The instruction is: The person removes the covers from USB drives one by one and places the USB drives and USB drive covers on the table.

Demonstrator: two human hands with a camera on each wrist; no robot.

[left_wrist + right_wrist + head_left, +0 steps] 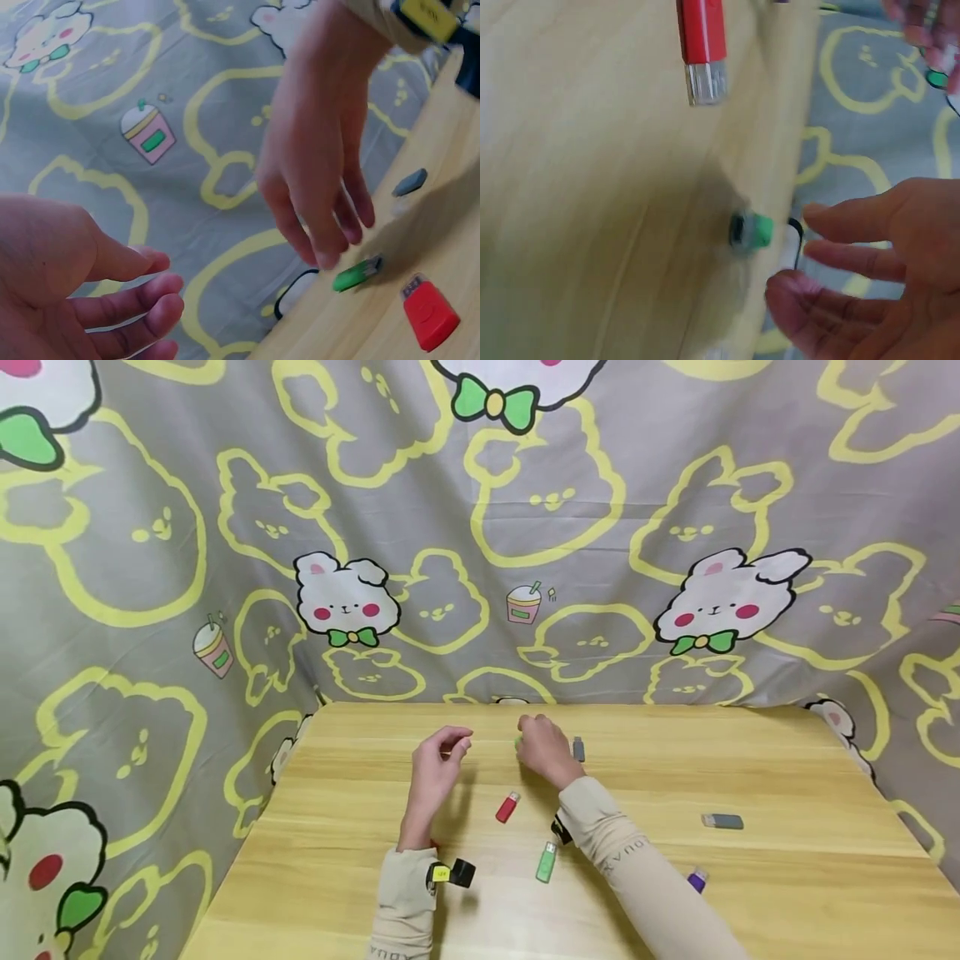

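Note:
My left hand (437, 772) hovers over the table with loosely bent fingers and nothing between them. Its thumb and fingertips stand apart in the left wrist view. Farther right, my right hand (547, 750) reaches down beside a green USB stick (357, 274), most of which it hides in the head view. The right fingers (855, 262) are spread, with a small gap between them and that stick in the right wrist view. A red USB stick (507, 808) lies between the two arms. Just right of the right hand is a grey USB stick (578, 749).
A second green USB stick (546, 863) lies nearer the front of the wooden table (337, 827). Another grey stick (726, 821) and a purple one (697, 882) lie on the right side. A patterned curtain (420, 527) hangs behind the table and at its sides.

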